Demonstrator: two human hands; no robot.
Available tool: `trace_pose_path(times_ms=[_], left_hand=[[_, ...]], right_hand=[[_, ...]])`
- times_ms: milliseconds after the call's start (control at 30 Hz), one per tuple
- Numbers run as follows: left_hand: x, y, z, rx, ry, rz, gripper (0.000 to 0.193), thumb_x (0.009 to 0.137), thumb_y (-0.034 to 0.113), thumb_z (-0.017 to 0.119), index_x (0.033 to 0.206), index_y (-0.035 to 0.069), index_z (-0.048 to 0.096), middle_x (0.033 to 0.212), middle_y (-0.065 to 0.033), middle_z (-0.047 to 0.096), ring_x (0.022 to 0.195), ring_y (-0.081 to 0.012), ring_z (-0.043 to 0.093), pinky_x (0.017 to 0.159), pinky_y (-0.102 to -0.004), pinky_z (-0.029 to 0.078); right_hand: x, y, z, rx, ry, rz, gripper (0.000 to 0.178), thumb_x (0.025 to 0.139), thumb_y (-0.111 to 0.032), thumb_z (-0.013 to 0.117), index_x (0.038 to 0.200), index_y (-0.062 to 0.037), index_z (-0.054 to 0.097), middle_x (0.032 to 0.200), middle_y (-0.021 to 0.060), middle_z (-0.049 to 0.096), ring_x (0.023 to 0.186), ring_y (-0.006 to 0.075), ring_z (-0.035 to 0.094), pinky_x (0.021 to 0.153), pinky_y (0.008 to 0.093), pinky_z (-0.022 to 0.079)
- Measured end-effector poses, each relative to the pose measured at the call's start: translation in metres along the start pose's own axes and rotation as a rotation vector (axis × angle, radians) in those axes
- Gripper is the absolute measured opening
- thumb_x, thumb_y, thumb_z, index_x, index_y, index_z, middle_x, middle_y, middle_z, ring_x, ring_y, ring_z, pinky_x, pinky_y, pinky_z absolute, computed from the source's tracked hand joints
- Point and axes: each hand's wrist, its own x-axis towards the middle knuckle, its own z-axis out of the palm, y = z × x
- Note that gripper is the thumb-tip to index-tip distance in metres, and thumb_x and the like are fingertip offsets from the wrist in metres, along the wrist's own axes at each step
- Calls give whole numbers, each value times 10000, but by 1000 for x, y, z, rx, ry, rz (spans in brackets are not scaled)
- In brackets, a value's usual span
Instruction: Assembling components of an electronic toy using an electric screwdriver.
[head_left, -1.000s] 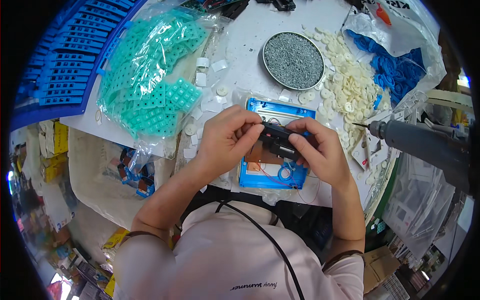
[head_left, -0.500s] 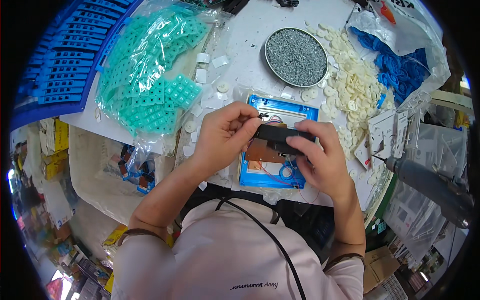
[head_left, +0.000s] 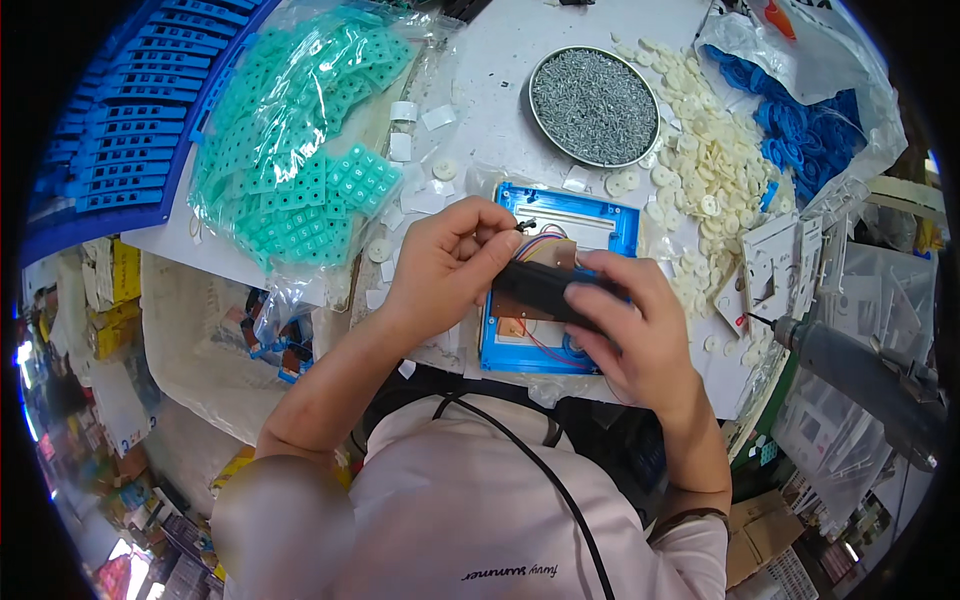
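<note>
My right hand (head_left: 640,325) is closed around a black oblong plastic piece (head_left: 540,287), held slanting over a blue plastic casing (head_left: 627,232). At the piece's left end my left hand (head_left: 450,260) is pinched, and a small black part (head_left: 524,226) sticks out past its fingertips. Coloured wires (head_left: 545,240) run to a brown circuit board (head_left: 535,311) in the casing, which lies face down on clear plastic film. A thin red wire (head_left: 548,348) loops over the casing's near end. My right hand and the black piece hide much of the board.
A round tin of small screws (head_left: 593,107) stands beyond the casing. Cream plastic discs (head_left: 705,170) and a bag of blue parts (head_left: 800,120) lie to the right, near a grey electric screwdriver (head_left: 850,370). Bagged green keypads (head_left: 290,150) and stacked blue casings (head_left: 140,110) are left.
The black piece has tilted and dropped slightly toward me, showing more wires and a brown board edge behind it. My right hand has moved with it; my left hand has barely shifted.
</note>
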Motion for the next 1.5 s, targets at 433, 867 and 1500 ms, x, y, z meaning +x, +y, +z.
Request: trace_pose_path(times_ms=[433,867,1500], left_hand=[[1,-6,-4,-119,-12,-18,92,1015,92,665,1053,10,644,782,19,628,546,18,494,485,-174,368],[-2,-6,2,0,-5,47,86,1019,70,652,1060,-5,642,809,29,642,638,27,533,541,-164,398],[-7,-6,8,-140,117,-46,126,1088,137,550,1166,38,551,733,-3,590,495,-32,477,456,-191,354]], right_hand=[[-1,-5,1,728,191,418,359,883,14,722,1225,-15,617,1188,171,655,934,215,696,765,309,587],[47,5,-44,647,-459,1043,487,1062,-441,550,1196,23,616,624,62,608,494,107,583,438,261,423],[17,18,-31,-70,-125,35,592,701,-141,850,1257,-44,669,1061,128,680,897,323,660,739,391,552]])
